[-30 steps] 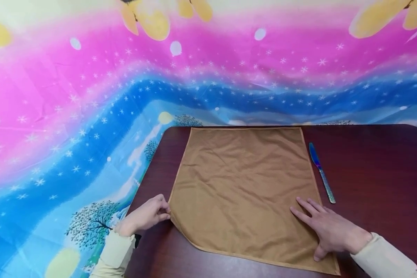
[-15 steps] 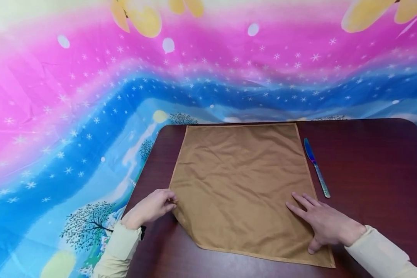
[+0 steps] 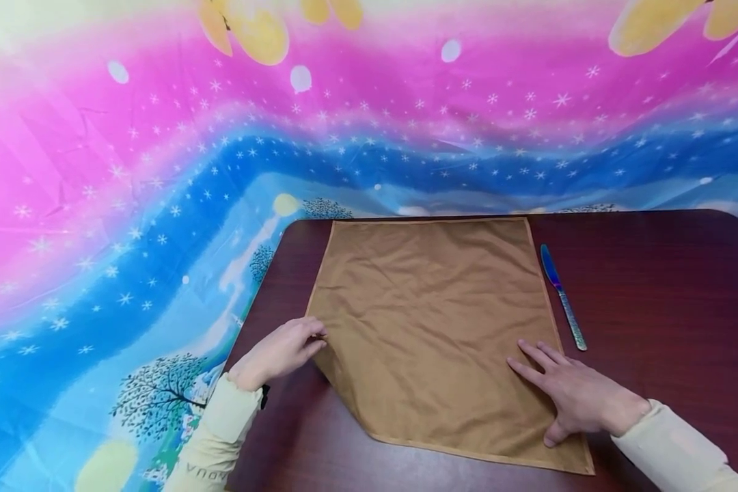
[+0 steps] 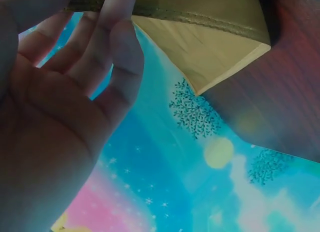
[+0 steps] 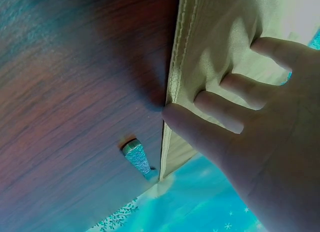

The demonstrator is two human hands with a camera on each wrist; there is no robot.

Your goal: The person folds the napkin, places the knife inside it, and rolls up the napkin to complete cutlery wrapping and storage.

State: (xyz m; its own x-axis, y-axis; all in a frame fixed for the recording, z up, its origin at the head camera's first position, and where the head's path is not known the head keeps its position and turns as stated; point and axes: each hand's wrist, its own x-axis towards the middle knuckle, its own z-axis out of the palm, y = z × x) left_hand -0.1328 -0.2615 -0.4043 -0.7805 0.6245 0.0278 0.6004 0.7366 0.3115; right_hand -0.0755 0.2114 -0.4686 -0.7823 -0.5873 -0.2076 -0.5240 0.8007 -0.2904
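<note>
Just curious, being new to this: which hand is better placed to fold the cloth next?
Probably the left hand: it pinches a lifted edge of the cloth, while the right hand lies spread on the opposite side.

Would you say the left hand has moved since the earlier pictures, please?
Yes: judged against the knife, the left hand has moved rightward and farther forward.

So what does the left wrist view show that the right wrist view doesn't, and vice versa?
Left wrist view only: the left hand pinching a brown stitched cloth. Right wrist view only: the right hand, fingers spread on the cloth, and a textured teal metal knife handle. Both: the cloth, the dark reddish wooden table and the blue snowflake-printed backdrop.
</note>
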